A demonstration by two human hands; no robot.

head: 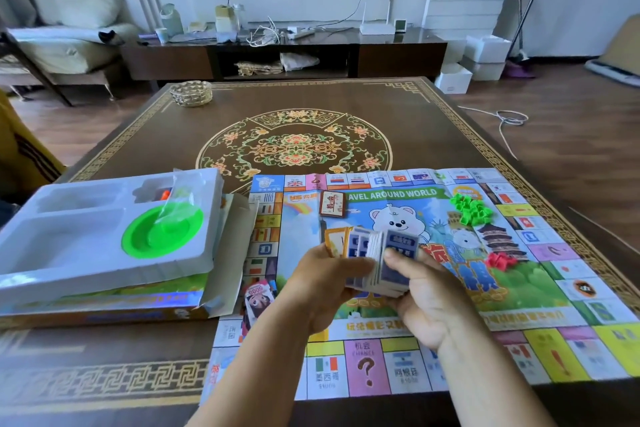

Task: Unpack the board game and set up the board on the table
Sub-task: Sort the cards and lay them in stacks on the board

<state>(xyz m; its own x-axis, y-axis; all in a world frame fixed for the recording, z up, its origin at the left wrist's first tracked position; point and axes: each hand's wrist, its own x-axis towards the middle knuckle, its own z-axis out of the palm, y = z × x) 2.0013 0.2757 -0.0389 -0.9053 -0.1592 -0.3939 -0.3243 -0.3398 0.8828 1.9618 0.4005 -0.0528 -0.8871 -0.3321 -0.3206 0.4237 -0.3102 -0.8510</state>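
Both forearms reach in from 6 o'clock, and the left hand [327, 282] and right hand [420, 298] meet over the board [519, 295], each with fingers curled round a stack of cards [381, 262] held on edge; a few cards fan out at its 10 o'clock side. By my reading the board is already laid out flat on the worktop [294, 135], so the step in hand is sorting the cards. The next move likely calls for squaring the stack and setting it down on a free patch of board. One small deck [331, 204] already lies at 12 o'clock from the hands, green pieces [471, 209] at 1 o'clock, red pieces [500, 260] at 3 o'clock. The box [104, 302] with its white tray [104, 236] sits at 9 o'clock, a green disc [162, 231] still in it. Legible print: "AVEL AROUND WORLD" on the banner, "CHANCE" with a question mark on a pink square near 6 o'clock; other text is too blurred.
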